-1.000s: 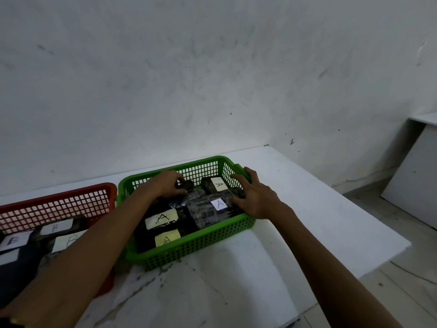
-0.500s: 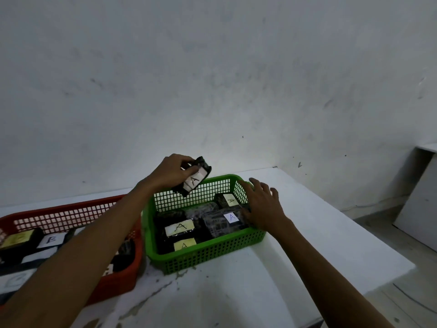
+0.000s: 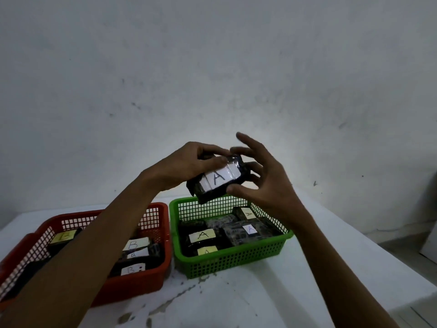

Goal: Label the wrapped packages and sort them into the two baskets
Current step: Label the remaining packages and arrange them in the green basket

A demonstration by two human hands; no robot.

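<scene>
A small black wrapped package (image 3: 218, 179) with a white label marked "A" is held in the air above the green basket (image 3: 236, 261). My left hand (image 3: 186, 162) grips its upper left side. My right hand (image 3: 262, 181) holds its right end with thumb and fingers, the other fingers spread. The green basket contains several black packages labelled "A" (image 3: 203, 235). To its left, the red basket (image 3: 144, 280) holds several packages labelled "B" (image 3: 133, 245); my left forearm hides part of them.
Both baskets stand side by side on a white table (image 3: 307, 268) against a plain grey-white wall. The table's right edge drops off to the floor at far right. Dark stains mark the tabletop in front of the baskets.
My left hand lifted a labelled package out of the green basket and raised it. My right hand left the basket's packages and came up to grasp the package's right end.
</scene>
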